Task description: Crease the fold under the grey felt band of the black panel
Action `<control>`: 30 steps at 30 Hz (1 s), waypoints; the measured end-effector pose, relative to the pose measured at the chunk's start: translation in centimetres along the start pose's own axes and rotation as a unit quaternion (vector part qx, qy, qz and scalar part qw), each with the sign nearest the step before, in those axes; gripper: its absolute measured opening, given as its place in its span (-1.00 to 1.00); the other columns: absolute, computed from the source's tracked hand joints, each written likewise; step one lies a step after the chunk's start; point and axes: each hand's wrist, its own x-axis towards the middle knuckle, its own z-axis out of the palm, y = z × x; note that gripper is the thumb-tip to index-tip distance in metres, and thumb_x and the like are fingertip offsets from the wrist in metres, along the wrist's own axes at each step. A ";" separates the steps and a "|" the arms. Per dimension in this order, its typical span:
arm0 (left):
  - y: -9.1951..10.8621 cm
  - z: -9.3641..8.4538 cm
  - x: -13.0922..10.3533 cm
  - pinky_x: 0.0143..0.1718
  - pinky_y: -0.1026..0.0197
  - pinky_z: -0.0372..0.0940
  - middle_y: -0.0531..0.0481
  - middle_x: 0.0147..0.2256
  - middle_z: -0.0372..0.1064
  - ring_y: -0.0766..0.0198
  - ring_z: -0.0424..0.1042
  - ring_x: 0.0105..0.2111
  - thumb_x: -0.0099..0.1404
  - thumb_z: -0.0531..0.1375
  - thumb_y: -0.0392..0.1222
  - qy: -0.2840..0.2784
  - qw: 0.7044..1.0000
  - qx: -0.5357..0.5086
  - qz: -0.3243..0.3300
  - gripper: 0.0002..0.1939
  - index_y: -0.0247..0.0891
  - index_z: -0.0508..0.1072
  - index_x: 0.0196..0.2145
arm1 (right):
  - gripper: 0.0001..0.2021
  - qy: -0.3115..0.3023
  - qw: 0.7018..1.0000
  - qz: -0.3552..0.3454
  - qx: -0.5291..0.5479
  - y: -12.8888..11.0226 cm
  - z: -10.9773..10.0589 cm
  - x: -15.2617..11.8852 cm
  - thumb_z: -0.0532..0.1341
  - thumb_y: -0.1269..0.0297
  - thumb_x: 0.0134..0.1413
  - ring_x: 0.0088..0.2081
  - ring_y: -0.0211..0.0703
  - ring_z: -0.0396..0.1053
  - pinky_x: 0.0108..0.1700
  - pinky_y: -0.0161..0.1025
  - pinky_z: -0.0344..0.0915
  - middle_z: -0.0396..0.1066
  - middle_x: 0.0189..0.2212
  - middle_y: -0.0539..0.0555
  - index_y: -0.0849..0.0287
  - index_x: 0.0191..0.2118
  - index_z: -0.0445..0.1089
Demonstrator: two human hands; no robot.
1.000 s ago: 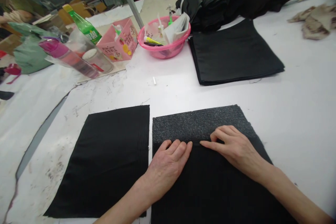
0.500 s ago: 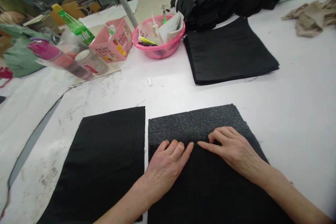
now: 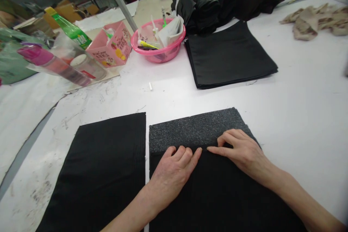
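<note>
A black fabric panel [image 3: 217, 192] lies in front of me, its upper edge resting over a speckled dark grey piece [image 3: 187, 128]. My left hand [image 3: 175, 165] has its fingers curled at that edge, with the thumb stretched along it. Close by on the same edge, my right hand [image 3: 241, 152] bends its fingers onto the cloth, thumb pointing left. The two thumb tips are a small gap apart. What lies under the curled fingertips is hidden. To the left is a stack of black fabric pieces [image 3: 103, 174].
Farther back on the white table [image 3: 168, 98] lie another black fabric stack [image 3: 231, 58] and a dark cloth bundle [image 3: 201, 3]. A pink basin [image 3: 159, 52] holds small items. Beside it stand a pink box [image 3: 111, 47] and leaning bottles [image 3: 67, 29]. A beige cloth [image 3: 307, 25] lies right.
The view has shifted slightly, so background things appear a little farther left. Both hands stay at the fabric edge with nearly the same pose.
</note>
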 end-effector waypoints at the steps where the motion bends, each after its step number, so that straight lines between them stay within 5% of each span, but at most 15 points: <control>1: 0.0 0.0 0.1 -0.05 0.04 0.23 -0.16 -0.01 0.28 0.11 0.27 -0.03 0.40 -0.06 -0.42 -0.003 1.000 -0.002 0.001 -0.43 -0.28 -0.02 0.33 | -0.65 0.001 1.000 0.002 -0.002 0.1 -0.1 -0.2 0.05 0.40 0.34 -0.20 -0.19 0.22 -0.12 -0.17 0.14 0.30 -0.24 0.04 -0.17 0.09 0.37; 30: 1.1 -0.5 3.0 -0.09 0.08 0.24 -0.15 -0.02 0.28 0.15 0.28 -0.07 0.42 -0.07 -0.42 -0.001 0.999 -0.004 0.039 -0.47 -0.35 0.01 0.31 | -0.66 0.012 0.999 -0.001 -0.043 1.1 -1.7 -1.9 0.05 0.44 0.32 -0.13 -0.17 0.25 -0.08 -0.16 0.18 0.33 -0.23 0.04 -0.07 0.08 0.37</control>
